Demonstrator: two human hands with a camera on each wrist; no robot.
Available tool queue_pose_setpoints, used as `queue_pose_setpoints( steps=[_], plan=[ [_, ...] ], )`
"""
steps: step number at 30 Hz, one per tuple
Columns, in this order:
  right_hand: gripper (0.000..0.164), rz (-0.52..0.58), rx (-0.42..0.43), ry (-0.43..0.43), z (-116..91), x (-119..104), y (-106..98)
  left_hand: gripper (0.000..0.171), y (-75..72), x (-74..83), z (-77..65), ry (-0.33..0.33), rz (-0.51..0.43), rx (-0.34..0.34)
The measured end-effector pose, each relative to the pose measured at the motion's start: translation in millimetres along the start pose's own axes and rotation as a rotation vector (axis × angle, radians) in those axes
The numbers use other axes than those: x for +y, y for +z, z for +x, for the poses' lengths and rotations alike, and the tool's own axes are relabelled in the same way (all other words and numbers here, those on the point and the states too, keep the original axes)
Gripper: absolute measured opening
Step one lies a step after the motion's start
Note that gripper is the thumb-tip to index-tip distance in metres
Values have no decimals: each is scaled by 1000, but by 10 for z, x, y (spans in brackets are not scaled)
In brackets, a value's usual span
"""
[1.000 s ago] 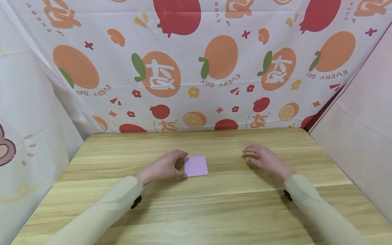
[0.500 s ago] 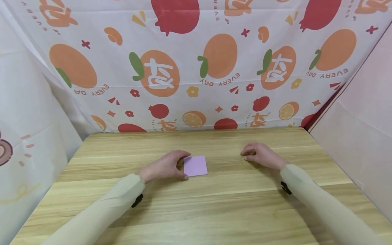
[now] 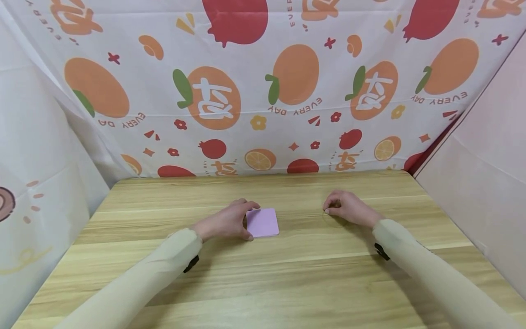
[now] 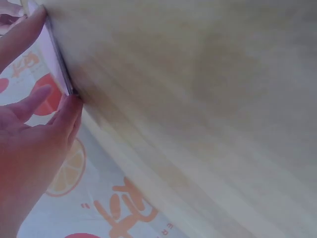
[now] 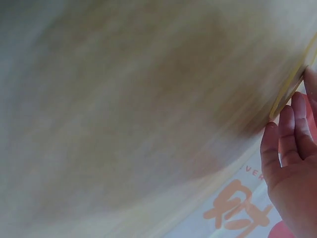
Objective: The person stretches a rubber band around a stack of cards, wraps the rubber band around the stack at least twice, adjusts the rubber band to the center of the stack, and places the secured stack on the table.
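A lilac square pad (image 3: 262, 222) with rounded corners lies on the wooden table. My left hand (image 3: 228, 221) spans it from the left, thumb at its near edge and fingers at its far edge. The left wrist view shows the pad (image 4: 55, 53) nearly edge-on, with fingertips at both ends. To the right, my right hand (image 3: 351, 209) pinches a thin yellow loop like a rubber band (image 5: 287, 83) between thumb and fingers. Only a faint ring of it shows in the head view, low over the wood.
The wood-grain table (image 3: 263, 283) reaches back to a white cloth (image 3: 255, 27) printed with fruit. Pale cloth panels stand at the left (image 3: 45, 137) and right (image 3: 485, 160). A black strap device shows under each sleeve.
The right thumb and fingertips have come together on the thin loop, and that hand has shifted slightly left. The left hand has edged right, farther over the pad, which stays nearly in place.
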State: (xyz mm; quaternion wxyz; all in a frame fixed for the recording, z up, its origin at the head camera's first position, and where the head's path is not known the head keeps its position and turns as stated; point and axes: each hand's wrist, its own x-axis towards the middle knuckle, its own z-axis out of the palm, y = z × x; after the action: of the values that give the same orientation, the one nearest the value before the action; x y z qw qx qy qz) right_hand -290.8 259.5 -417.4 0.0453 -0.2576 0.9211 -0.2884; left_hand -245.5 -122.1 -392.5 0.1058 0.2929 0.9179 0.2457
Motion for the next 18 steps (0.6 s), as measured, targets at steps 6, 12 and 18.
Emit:
queue_pose_setpoints(
  steps=[6, 12, 18],
  plan=[
    [4, -30, -9, -6, 9, -23, 12, 86, -18, 8, 63, -19, 10, -44],
    [7, -33, -15, -22, 13, -41, 3, 83, -14, -35, 73, -26, 1, -42],
    [5, -7, -21, -23, -22, -63, -19, 81, 19, -34, 59, -22, -69, -15]
  ],
)
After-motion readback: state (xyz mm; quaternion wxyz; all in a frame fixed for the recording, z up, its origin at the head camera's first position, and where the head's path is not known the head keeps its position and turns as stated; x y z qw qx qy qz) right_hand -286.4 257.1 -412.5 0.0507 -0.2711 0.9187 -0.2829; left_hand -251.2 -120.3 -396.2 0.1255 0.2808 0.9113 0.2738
